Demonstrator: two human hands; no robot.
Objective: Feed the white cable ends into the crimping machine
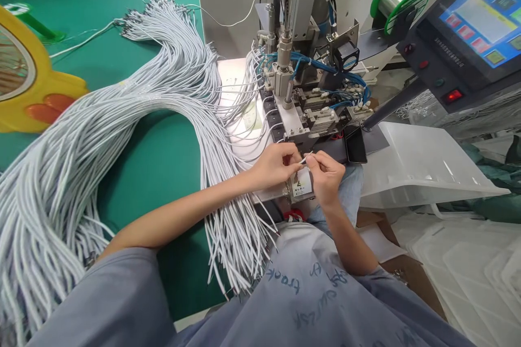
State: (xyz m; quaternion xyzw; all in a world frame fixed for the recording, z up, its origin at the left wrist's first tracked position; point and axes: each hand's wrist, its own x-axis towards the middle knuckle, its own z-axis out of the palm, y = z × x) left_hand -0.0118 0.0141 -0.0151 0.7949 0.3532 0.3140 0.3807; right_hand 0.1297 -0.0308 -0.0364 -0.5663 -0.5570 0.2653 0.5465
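Note:
My left hand (279,164) pinches a thin white cable (303,161) near its end, just in front of the machine. Facing it, my right hand (325,171) has its fingertips closed on the tip of the same cable, where fine wire ends seem to show. Behind both hands stands a metal soldering-type machine (291,97) with cylinders, blue air hoses and a row of dark slots that hold several white cables. To the left, a big bundle of white cables (163,100) spreads over the green table mat (134,173), its loose ends hanging beside my left forearm.
A green spool of silvery wire (394,0) sits at the back right, near a tilted touchscreen panel (484,21). Below it lies a translucent white plastic tray (423,165). A yellow duck-shaped mirror (32,76) stands at far left, with a green spool (38,24) behind it.

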